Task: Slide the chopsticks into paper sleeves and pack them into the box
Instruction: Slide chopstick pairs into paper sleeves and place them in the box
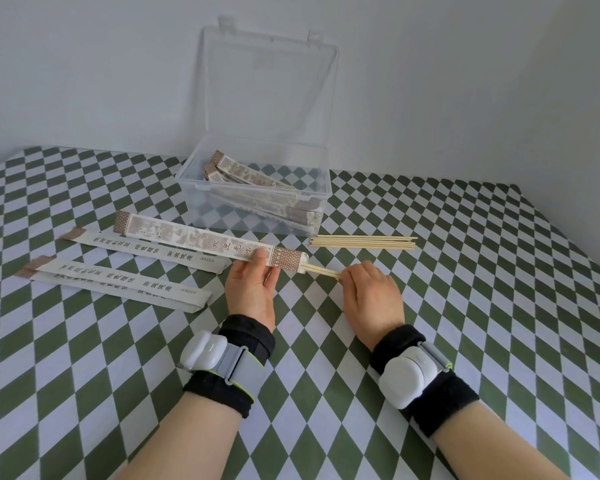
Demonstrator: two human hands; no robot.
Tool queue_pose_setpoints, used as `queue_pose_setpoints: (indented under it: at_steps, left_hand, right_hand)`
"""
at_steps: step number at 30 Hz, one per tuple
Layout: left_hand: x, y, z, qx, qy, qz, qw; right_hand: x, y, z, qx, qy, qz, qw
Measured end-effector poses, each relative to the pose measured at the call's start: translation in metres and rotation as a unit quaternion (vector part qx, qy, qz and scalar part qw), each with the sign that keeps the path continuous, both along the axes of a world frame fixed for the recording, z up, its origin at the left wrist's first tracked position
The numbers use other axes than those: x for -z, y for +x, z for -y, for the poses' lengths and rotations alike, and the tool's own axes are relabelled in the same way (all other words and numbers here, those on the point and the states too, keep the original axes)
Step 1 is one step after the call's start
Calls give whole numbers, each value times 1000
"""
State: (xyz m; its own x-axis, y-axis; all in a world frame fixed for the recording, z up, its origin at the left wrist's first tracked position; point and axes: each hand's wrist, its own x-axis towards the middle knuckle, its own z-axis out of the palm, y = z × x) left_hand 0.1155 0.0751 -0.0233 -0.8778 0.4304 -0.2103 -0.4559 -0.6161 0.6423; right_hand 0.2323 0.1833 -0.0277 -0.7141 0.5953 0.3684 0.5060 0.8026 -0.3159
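From my remote seat I see the left hand (250,289) pinching a printed paper sleeve (201,240) near its open end, thumb on top and fingers underneath. The sleeve is lifted just above the counter (465,306) and slants away toward the far left. The right hand (368,292) has its fingers curled round the near end of a pair of chopsticks (321,270). Their far ends are already inside the mouth of the sleeve, and only a short stretch of bare wood shows between the two hands. A small bundle of loose chopsticks (361,242) lies flat on the checked cloth just beyond the right hand, close to the front right corner of the clear plastic box (222,213). The box sits at the back of the counter near the wall with its lid (271,88) standing upright. Inside it several filled sleeves (250,174) lie slanted from the back left to the front right. To the left of the hands more flat sleeves rest on the cloth with their printed text upward: one single sleeve (146,251) just under the held one, and a small overlapping stack (118,285) nearer to me. I can't count the stack for sure. Each wrist wears a black band with a white device, the left device (205,355) and the right device (402,379).
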Motion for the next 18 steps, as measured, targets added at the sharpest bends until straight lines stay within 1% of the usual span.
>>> queue_pose_setpoints:
  at_steps: [3,6,9,11,13,15,18]
  left_hand:
    - [1,2,-1,34,-11,-20,999]
    - [2,6,-4,69,-44,-50,995]
    - [2,6,-4,75,-54,-50,994]
    - [2,5,-3,66,-42,-33,996]
    - [1,4,-3,45,-18,-16,999]
    - [1,2,-2,28,-3,-11,1000]
    - [2,2,-1,36,-7,-24,999]
  right_hand:
    - [1,-2,1,-40,-26,-11,999]
    - [2,-1,1,-73,-50,-15,996]
    - [3,-2,4,-98,-63,-23,993]
    - [4,-2,3,-88,-60,-38,994]
    - [5,-1,0,-52,-48,-49,996]
    - [6,0,-1,-23,-37,-33,999]
    - [5,0,1,-48,-46,-22,998]
